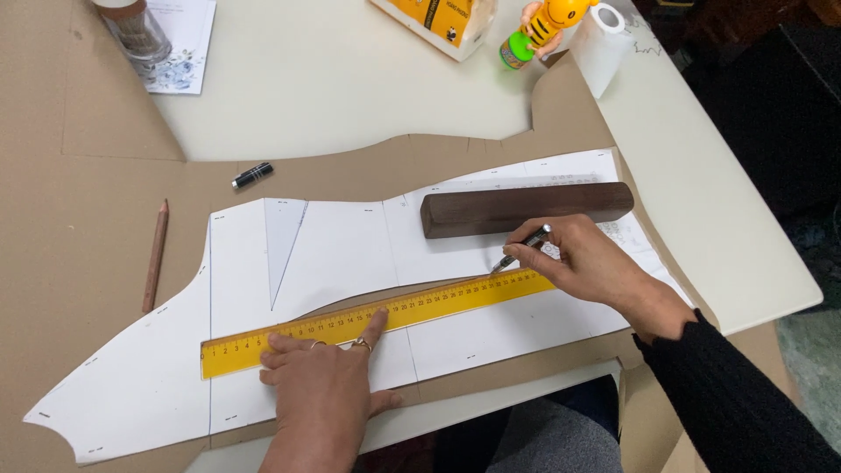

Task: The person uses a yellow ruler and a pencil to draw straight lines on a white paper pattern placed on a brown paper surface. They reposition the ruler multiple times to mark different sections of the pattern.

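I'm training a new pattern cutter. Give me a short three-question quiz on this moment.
1. True or false: the left hand presses on the yellow ruler.
2. What does the right hand hold? A) pen B) scissors C) tape
3. What dark thing lies on the white paper pattern above the ruler?

Key: 1 true; 2 A; 3 a wooden block.

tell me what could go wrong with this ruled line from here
1. The left hand presses only the near end of the yellow ruler; the far end by the pen may pivot.
2. The white paper pattern is weighted only by the wooden block, so its left part could shift.
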